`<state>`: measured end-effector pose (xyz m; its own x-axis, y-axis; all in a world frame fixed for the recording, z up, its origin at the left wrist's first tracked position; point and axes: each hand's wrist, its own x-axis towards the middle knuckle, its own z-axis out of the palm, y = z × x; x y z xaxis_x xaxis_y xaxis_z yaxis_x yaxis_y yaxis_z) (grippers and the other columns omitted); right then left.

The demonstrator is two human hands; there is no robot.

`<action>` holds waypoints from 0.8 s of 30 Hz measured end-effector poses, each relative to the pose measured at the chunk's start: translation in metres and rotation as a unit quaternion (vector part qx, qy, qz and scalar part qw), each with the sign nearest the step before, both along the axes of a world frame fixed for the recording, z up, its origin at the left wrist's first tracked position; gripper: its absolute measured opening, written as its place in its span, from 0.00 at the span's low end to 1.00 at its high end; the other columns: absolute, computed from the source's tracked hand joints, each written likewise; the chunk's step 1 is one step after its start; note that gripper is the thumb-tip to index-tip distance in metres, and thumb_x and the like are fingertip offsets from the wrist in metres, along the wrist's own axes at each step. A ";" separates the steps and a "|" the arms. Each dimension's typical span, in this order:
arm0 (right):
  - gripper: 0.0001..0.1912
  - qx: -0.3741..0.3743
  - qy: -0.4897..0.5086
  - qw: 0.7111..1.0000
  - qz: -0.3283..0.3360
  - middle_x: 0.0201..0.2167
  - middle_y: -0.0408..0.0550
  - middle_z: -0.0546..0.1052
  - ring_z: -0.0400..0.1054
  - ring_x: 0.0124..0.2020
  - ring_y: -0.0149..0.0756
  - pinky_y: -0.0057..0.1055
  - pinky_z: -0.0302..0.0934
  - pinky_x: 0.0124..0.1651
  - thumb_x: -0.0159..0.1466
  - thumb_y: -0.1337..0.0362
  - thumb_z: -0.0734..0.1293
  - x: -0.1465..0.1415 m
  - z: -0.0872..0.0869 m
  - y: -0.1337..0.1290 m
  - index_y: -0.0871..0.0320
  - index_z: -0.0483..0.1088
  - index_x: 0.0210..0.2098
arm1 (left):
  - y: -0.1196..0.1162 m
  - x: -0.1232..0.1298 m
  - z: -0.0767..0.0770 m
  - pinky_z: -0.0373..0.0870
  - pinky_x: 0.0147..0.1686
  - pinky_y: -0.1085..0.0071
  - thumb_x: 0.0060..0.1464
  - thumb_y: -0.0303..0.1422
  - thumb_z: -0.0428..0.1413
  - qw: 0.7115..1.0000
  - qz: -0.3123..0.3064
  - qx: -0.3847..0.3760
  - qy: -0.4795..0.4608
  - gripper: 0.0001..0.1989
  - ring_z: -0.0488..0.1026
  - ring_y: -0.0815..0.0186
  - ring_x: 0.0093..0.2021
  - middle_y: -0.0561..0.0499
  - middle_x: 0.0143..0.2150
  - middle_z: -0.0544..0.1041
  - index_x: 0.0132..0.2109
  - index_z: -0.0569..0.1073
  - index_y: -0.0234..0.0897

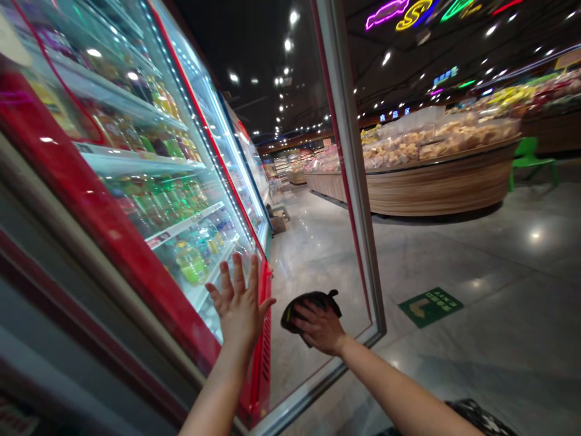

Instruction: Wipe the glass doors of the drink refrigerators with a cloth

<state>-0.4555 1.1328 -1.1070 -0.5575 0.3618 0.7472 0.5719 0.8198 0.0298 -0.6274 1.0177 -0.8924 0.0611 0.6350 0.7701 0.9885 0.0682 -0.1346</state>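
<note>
A glass door (pixel 367 242) with a grey metal frame stands swung out from a red-edged drinks fridge. My right hand (pixel 320 327) presses a dark, bunched cloth (pixel 333 301) against the lower part of its pane, fingers laid over the cloth. To the left, my left hand (pixel 241 306) is raised with its fingers spread and nothing in it. It is in front of the fridge's lower corner; whether the palm touches the glass I cannot tell. Behind the fingers, bottles stand on lit shelves, among them a green drink bottle (pixel 190 263).
The fridge's red frame (pixel 136 254) runs along the left. Across the shiny floor (pixel 508 254) stands a wood-sided display counter (pixel 436 191) heaped with goods, with a green chair (pixel 532 160) beside it. A green exit sign (pixel 431 307) lies on the floor right of the door.
</note>
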 end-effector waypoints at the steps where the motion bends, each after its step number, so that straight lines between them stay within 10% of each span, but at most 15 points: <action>1: 0.25 -0.003 -0.006 1.000 -0.001 0.68 0.45 0.66 0.55 0.70 0.48 0.55 0.54 0.66 0.68 0.56 0.64 0.015 -0.012 0.007 0.37 0.65 0.64 | 0.000 0.000 0.000 0.30 0.67 0.31 0.47 0.43 0.69 1.000 0.002 0.001 0.001 0.62 0.29 0.42 0.75 0.42 0.77 0.33 0.74 0.33 0.52; 4: 0.28 -0.043 0.176 0.974 -0.137 0.72 0.55 0.57 0.49 0.73 0.51 0.54 0.56 0.66 0.71 0.58 0.59 0.056 -0.027 0.040 0.51 0.58 0.70 | 0.001 0.001 -0.001 0.31 0.68 0.32 0.45 0.41 0.70 1.000 0.016 0.005 0.005 0.64 0.29 0.43 0.76 0.42 0.77 0.35 0.74 0.33 0.52; 8: 0.35 -0.088 0.353 0.909 -0.204 0.76 0.58 0.37 0.33 0.76 0.52 0.59 0.49 0.70 0.74 0.57 0.51 0.048 0.002 0.059 0.56 0.32 0.75 | 0.004 0.005 -0.002 0.31 0.68 0.33 0.46 0.40 0.70 0.999 0.036 0.010 0.004 0.63 0.30 0.44 0.76 0.42 0.77 0.35 0.74 0.33 0.51; 12: 0.34 -0.078 0.187 0.973 -0.114 0.76 0.55 0.40 0.36 0.76 0.53 0.58 0.52 0.68 0.72 0.58 0.58 0.000 0.009 0.024 0.50 0.43 0.75 | 0.009 0.007 -0.002 0.30 0.68 0.34 0.48 0.39 0.69 0.999 0.053 0.000 -0.009 0.61 0.28 0.46 0.76 0.43 0.77 0.35 0.73 0.33 0.51; 15: 0.30 -0.080 -0.005 0.997 -0.020 0.72 0.51 0.58 0.50 0.72 0.52 0.58 0.54 0.66 0.68 0.61 0.64 -0.003 -0.026 0.003 0.41 0.60 0.68 | 0.012 0.006 0.000 0.28 0.69 0.35 0.47 0.40 0.70 0.998 0.061 -0.016 -0.020 0.61 0.26 0.46 0.75 0.44 0.77 0.34 0.74 0.35 0.50; 18: 0.27 -0.114 0.009 0.993 -0.032 0.70 0.52 0.63 0.55 0.70 0.50 0.55 0.56 0.66 0.67 0.65 0.64 0.012 -0.051 0.011 0.44 0.66 0.65 | 0.014 0.005 0.001 0.27 0.69 0.36 0.46 0.40 0.70 0.996 0.077 -0.029 -0.033 0.61 0.26 0.47 0.75 0.44 0.77 0.34 0.74 0.36 0.50; 24: 0.35 -0.119 0.303 0.934 -0.146 0.77 0.55 0.36 0.33 0.76 0.51 0.56 0.51 0.69 0.72 0.61 0.55 -0.034 0.005 0.030 0.53 0.39 0.75 | 0.019 0.009 -0.001 0.28 0.69 0.36 0.46 0.38 0.70 0.994 0.088 -0.042 -0.040 0.60 0.26 0.47 0.75 0.44 0.77 0.35 0.74 0.39 0.48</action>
<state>-0.4891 1.1627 -1.1023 0.0902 0.6284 0.7726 0.6242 0.5689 -0.5356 -0.6186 1.0369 -0.8935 -0.1164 0.6929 0.7115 0.9700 0.2334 -0.0687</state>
